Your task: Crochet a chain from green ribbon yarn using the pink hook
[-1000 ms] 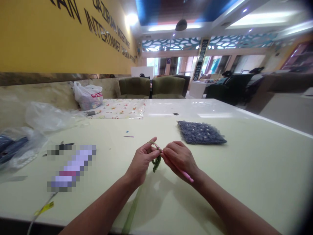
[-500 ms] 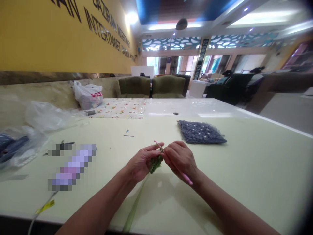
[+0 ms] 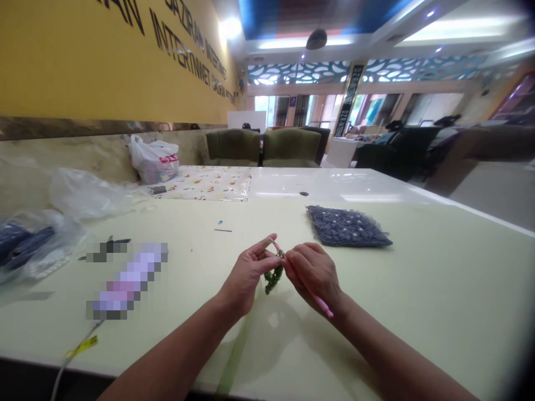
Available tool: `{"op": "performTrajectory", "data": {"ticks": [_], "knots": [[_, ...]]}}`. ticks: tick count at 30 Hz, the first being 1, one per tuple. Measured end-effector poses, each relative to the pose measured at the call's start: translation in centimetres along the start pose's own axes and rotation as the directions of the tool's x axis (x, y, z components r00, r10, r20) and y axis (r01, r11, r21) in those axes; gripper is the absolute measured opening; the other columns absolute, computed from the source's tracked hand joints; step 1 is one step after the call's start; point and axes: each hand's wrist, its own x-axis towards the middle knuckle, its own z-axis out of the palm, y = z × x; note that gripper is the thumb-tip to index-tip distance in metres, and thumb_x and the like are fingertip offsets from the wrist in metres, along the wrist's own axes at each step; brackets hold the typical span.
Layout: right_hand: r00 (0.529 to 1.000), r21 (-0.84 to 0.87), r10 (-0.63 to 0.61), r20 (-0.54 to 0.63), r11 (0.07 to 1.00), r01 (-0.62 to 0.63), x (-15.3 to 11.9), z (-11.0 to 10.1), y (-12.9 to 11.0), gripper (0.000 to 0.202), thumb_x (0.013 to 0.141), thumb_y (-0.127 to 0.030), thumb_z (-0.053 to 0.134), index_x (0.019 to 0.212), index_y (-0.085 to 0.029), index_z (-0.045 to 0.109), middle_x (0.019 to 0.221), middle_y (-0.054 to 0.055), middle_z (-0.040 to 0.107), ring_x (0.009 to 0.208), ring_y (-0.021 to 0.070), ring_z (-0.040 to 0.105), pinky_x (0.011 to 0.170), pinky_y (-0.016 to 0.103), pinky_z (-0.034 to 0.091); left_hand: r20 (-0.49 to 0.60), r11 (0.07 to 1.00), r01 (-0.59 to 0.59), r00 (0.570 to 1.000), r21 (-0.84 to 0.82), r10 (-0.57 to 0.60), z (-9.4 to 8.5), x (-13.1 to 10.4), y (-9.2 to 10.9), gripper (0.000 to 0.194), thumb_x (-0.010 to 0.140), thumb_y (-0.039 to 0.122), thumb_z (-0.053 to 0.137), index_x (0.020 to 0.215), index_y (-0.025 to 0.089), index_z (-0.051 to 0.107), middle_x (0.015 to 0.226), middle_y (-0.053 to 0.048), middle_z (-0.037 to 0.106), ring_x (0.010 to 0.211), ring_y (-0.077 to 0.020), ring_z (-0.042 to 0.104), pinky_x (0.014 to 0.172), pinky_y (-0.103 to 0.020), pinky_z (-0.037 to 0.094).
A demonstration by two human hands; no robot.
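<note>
Near the middle of the table, my left hand (image 3: 247,274) pinches a small piece of green crochet work (image 3: 273,278), which hangs below its fingertips. My right hand (image 3: 314,271) is closed round a pink crochet hook (image 3: 321,303). The hook's tip meets the green work between the two hands, and its handle sticks out below my right palm. A sheer green ribbon (image 3: 234,356) runs from under my left hand down to the table's front edge. Fine stitches at the hook's tip are too small to tell.
Beyond my right hand lies a dark grey knitted piece with white beads (image 3: 349,226). A thin needle (image 3: 223,230) lies ahead. Leftward are a blurred purple object (image 3: 129,278) with a cable, dark snips (image 3: 109,249), plastic bags (image 3: 86,195) and a white carrier bag (image 3: 154,160).
My left hand's fingers have shifted and lifted slightly around the green work, which now hangs more in view. The hook's tip lies nearer the left index finger. The whole view has moved slightly.
</note>
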Motion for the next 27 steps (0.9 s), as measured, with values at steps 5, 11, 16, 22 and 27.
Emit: {"op": "performTrajectory", "data": {"ticks": [5, 11, 16, 22, 27], "knots": [[1.000, -0.042, -0.007, -0.020, 0.999, 0.006, 0.0, 0.1, -0.2, 0.016, 0.088, -0.010, 0.055, 0.078, -0.020, 0.049, 0.065, 0.000, 0.052, 0.060, 0.0133, 0.047, 0.067, 0.030, 0.041, -0.013, 0.981, 0.149, 0.988, -0.124, -0.152, 0.3, 0.0, 0.0, 0.054, 0.069, 0.012, 0.072, 0.122, 0.015, 0.063, 0.082, -0.001, 0.066, 0.073, -0.0098, 0.059, 0.077, -0.024, 0.042], [0.999, 0.185, 0.045, -0.025, 0.982, -0.040, 0.0, 0.0, 0.1, 0.014, 0.089, -0.009, 0.055, 0.083, -0.021, 0.049, 0.069, -0.001, 0.054, 0.062, 0.0127, 0.048, 0.070, 0.029, 0.043, 0.072, 0.962, 0.204, 0.978, -0.183, -0.194, -0.6, 0.4, 1.1, 0.053, 0.072, 0.007, 0.067, 0.124, 0.012, 0.060, 0.078, -0.003, 0.066, 0.065, -0.0098, 0.060, 0.071, -0.023, 0.046], [0.994, 0.265, 0.112, -0.013, 0.958, -0.105, 0.5, -0.6, -0.4, 0.017, 0.091, -0.009, 0.052, 0.079, -0.021, 0.049, 0.068, -0.001, 0.053, 0.063, 0.0128, 0.048, 0.066, 0.027, 0.042, 0.019, 0.964, 0.137, 0.991, -0.230, -0.136, -1.0, 0.5, 1.8, 0.057, 0.072, 0.004, 0.061, 0.129, 0.010, 0.055, 0.068, -0.001, 0.062, 0.062, -0.0101, 0.059, 0.076, -0.024, 0.048], [0.980, 0.404, 0.180, 0.079, 0.893, -0.197, 0.8, -1.4, -0.6, 0.015, 0.092, -0.012, 0.049, 0.080, -0.020, 0.052, 0.069, 0.000, 0.053, 0.065, 0.0128, 0.050, 0.063, 0.026, 0.041, 0.028, 0.971, 0.069, 0.998, -0.227, -0.064, -1.7, 1.0, 2.1, 0.058, 0.070, 0.003, 0.057, 0.128, 0.008, 0.055, 0.062, 0.000, 0.057, 0.060, -0.0102, 0.055, 0.071, -0.022, 0.046], [0.928, 0.497, 0.300, 0.220, 0.784, -0.371, 1.0, -2.3, -0.1, 0.022, 0.094, -0.021, 0.050, 0.072, -0.020, 0.054, 0.064, -0.002, 0.051, 0.057, 0.0113, 0.046, 0.054, 0.025, 0.037, 0.006, 0.985, 0.033, 0.999, -0.167, -0.032, -1.7, 1.0, 2.0, 0.052, 0.071, 0.005, 0.061, 0.123, 0.010, 0.061, 0.064, 0.001, 0.058, 0.062, -0.0092, 0.055, 0.073, -0.023, 0.045]]}}
